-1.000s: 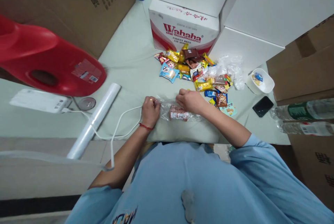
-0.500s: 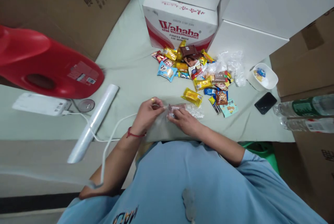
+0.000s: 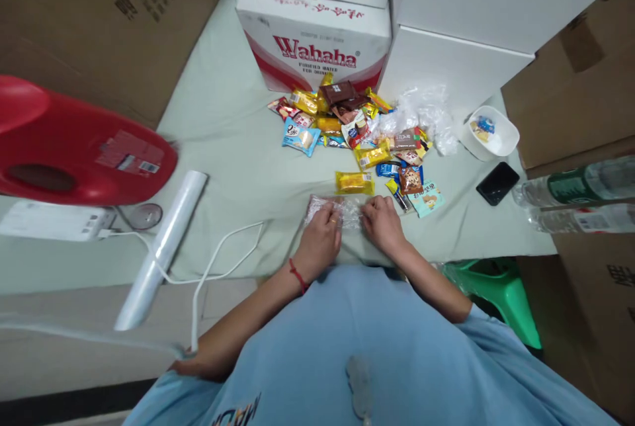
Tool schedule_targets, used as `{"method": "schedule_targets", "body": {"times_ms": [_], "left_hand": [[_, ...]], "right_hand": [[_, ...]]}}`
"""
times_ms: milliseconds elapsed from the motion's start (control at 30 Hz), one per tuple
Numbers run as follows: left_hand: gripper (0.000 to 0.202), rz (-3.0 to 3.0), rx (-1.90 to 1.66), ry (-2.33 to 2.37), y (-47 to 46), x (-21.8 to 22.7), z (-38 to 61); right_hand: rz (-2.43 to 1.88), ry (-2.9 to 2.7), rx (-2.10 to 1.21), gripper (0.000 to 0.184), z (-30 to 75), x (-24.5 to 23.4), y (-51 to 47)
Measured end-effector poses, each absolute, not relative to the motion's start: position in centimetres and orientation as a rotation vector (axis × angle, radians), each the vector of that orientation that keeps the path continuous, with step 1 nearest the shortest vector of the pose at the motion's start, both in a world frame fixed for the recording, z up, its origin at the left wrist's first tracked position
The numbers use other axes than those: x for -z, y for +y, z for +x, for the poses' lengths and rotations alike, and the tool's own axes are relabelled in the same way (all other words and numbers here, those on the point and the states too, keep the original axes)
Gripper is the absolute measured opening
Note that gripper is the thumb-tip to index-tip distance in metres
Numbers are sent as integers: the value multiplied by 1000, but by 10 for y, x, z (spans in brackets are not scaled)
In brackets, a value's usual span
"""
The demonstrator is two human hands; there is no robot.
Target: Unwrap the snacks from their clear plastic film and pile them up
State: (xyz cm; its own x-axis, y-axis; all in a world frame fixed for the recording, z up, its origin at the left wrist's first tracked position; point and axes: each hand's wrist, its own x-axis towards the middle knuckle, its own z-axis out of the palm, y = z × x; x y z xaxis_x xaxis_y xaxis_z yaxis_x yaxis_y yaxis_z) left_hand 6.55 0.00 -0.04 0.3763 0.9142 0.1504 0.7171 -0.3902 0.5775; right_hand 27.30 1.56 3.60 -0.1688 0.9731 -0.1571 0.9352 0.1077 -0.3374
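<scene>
A clear plastic bag [image 3: 352,212] lies at the table's near edge, with a reddish-brown packet [image 3: 313,206] inside or under its left end; which, I cannot tell. My left hand [image 3: 320,241], with a red cord at the wrist, presses down on the packet end, fingers bent and closed on the plastic. At the other end my right hand [image 3: 384,224] pinches the bag's edge. Just beyond the bag is a yellow-wrapped snack [image 3: 354,182]. Farther back lies a heap of wrapped snacks, among them a light blue packet [image 3: 301,137] and a brown packet [image 3: 339,92].
On the left are a red jug [image 3: 94,148], a plastic film roll [image 3: 161,247], a power bank [image 3: 54,219] and a looping white cable [image 3: 218,254]. A Wahaba-style carton [image 3: 317,49] stands behind. Rightward are crumpled plastic [image 3: 421,115], a white bowl [image 3: 503,135], a phone [image 3: 497,183] and bottles [image 3: 590,184].
My left hand has moved from the bag's left side onto the packet end. My right hand has shifted right to the bag's other end. The view has turned slightly.
</scene>
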Motion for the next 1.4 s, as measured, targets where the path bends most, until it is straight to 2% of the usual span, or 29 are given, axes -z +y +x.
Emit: {"method": "schedule_targets", "body": {"times_ms": [233, 467, 567, 667, 800, 933, 1033, 1167, 1267, 1333, 1400], "left_hand": [[51, 2299, -581, 1478, -21, 17, 73], [45, 2215, -550, 1440, -22, 29, 77], [43, 2256, -503, 1373, -18, 20, 70], [31, 2307, -511, 1307, -22, 2, 49], [28, 2265, -738, 1249, -41, -21, 3], [25, 1971, -1018, 1763, -51, -17, -21], [33, 1839, -936, 2010, -38, 1, -10], [18, 1817, -949, 1950, -19, 11, 19], [2, 1936, -1059, 1860, -19, 4, 35], [8, 2174, -1109, 1685, -23, -2, 43], [16, 2415, -1096, 1374, -26, -5, 53]], "right_hand": [[-1704, -2391, -815, 21, 233, -71, 52], [-1707, -2882, -615, 28, 151, -91, 77], [-1572, -3008, -608, 31, 138, -95, 78], [-1452, -3101, -667, 31, 139, -91, 81], [-1496, -3086, -787, 28, 151, -81, 85], [-1519, -2926, -928, 26, 166, -79, 82], [-1538, -2763, -1026, 22, 174, -76, 76], [-1516, -2440, -1179, 22, 186, -67, 63], [-1446, -1910, -1538, 30, 203, -65, 46], [-1374, -1528, -1739, 36, 215, -63, 30], [-1318, -1322, -1785, 42, 226, -58, 14]]}}
